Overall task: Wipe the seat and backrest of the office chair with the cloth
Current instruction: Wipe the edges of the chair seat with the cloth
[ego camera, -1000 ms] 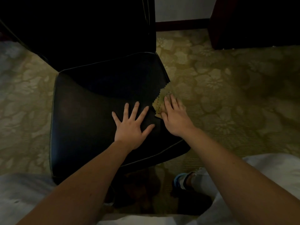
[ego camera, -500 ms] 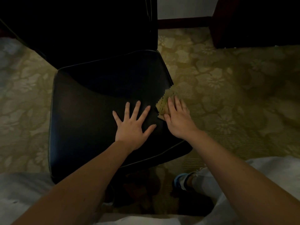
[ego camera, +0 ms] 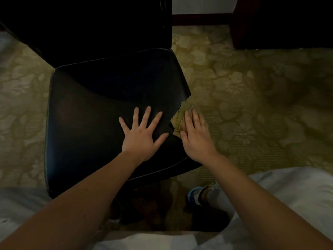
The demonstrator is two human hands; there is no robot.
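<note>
The fingers (ego camera: 195, 119) of the right hand (ego camera: 197, 138) lie straight and close together, pressing a small olive-yellow cloth with zigzag-cut edges (ego camera: 181, 117) flat onto the right edge of the glossy black padded leather seat (ego camera: 86, 127). Part of the cloth juts past that edge, over the floral olive carpet (ego camera: 252, 87). Just beside it, the fingers (ego camera: 146, 116) of the left hand (ego camera: 142, 136) are spread wide, palm down on the seat's middle, likely bracing the chair.

To wipe well, the flat pressure should draw the cloth inward in overlapping strokes, so it does not slide off the rim. The bracing hand will need to shift aside. The tall dark backrest (ego camera: 99, 24) behind comes after.
</note>
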